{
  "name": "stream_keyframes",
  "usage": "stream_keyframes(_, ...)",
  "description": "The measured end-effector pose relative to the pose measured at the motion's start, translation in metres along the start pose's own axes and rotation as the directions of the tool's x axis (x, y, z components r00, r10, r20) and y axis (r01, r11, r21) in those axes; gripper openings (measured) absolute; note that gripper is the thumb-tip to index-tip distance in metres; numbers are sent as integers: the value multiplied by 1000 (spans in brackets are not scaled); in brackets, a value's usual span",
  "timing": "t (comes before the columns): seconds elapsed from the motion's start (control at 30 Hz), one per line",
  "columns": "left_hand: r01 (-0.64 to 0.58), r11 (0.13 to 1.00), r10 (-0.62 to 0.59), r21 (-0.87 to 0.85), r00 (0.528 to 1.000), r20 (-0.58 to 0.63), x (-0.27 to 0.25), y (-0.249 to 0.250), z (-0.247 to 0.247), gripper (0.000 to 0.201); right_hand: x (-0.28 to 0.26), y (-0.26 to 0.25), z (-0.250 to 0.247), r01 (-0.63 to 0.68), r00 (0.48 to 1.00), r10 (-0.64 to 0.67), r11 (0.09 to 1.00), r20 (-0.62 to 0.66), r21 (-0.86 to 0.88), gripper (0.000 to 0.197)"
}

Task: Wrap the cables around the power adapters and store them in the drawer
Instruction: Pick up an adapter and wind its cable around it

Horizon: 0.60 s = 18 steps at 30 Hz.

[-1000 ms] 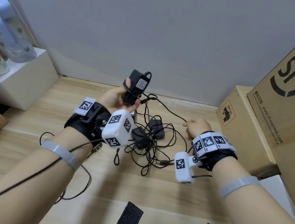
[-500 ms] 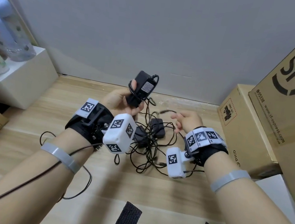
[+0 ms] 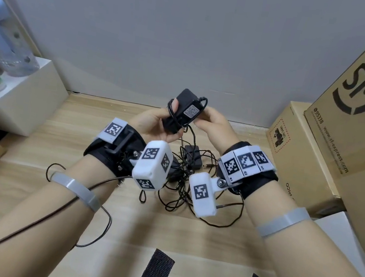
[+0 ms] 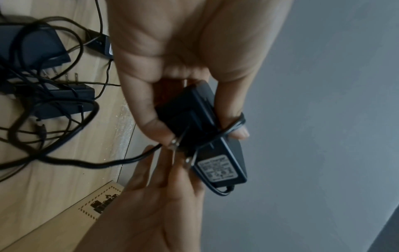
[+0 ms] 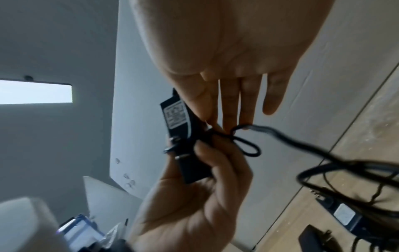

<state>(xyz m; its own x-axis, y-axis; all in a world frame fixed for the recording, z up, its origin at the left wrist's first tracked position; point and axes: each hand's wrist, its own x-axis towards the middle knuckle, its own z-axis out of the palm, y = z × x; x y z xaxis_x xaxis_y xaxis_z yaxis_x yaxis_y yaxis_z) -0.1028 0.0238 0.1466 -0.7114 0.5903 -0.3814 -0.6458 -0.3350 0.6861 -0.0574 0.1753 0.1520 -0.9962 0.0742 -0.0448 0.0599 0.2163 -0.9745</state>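
A storage corner of a home or small office is showing here: a light wooden floor [image 3: 27, 198] is meeting a plain grey wall [image 3: 191, 34], stacked cardboard shipping boxes [image 3: 354, 129] are crowding the right, and bottles [image 3: 0, 42] are standing on a white box [image 3: 24, 102] at left.

both forearms reached forward; the left hand [image 3: 153, 122] curled its fingers in a grip, while the right hand [image 3: 213, 126] met it with fingers nearly straight.
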Motion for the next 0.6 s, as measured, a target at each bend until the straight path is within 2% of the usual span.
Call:
stream_keyframes(0.07, -12, 1000, 13, 21, 998, -55, -2, 0, 4, 24, 1, -4, 3, -22, 999, 21, 998, 30, 54, 44)
stream_keyframes(0.13, -15, 999, 18, 39, 996, -89, -2, -1, 6, 30, 1, -4, 5, -36, 999, 35, 998, 23, 52, 47)
stream_keyframes(0.23, -8, 998, 14, 64, 996, -92, -6, -4, 12, 29, -2, -2, 7, -44, 999, 43, 998, 30, 42, 45)
stream_keyframes(0.43, 2, 996, 6, 86, 996, -94, -7, -5, 13, 27, -7, 2, 3, 11, 993, 6, 988, 114, -153, 20)
stream_keyframes(0.6, -122, 985, 139, 120, 981, -138, -3, 0, 14, 18, -7, 16, 3, 24, 993, 27, 911, 117, -412, 21)
